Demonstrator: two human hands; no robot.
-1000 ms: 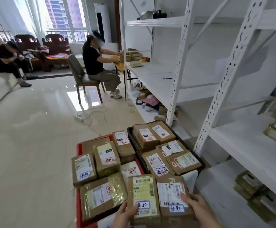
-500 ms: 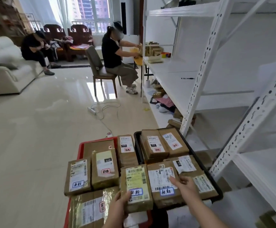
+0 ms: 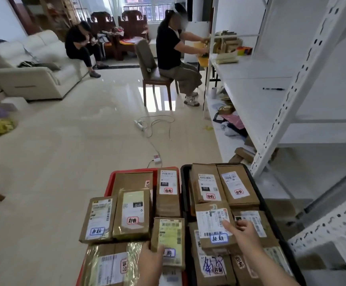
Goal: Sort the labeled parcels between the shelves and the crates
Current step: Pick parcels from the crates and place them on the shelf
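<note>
left hand [image 3: 150, 259] and right hand [image 3: 245, 234] each grip a parcel over packed crates

glossy cream tile floor [image 3: 68, 145] runs ahead, mirroring daylight from the barred window [image 3: 145, 9] at the far end. a white sofa [image 3: 29, 67] sits far left, carved dark wooden chairs [image 3: 124, 27] beneath the window.

You stand in a home living room pressed into service as a parcel-sorting station: a cream sofa [image 3: 31, 65] and carved wooden armchairs [image 3: 124, 27] line the far side of a glossy tiled floor [image 3: 75, 141], while white slotted-steel shelving [image 3: 287, 96] fills the right wall and labelled cardboard parcels [image 3: 169, 191] crowd a red crate [image 3: 114, 176] and a black crate [image 3: 185, 182] below you.
</note>
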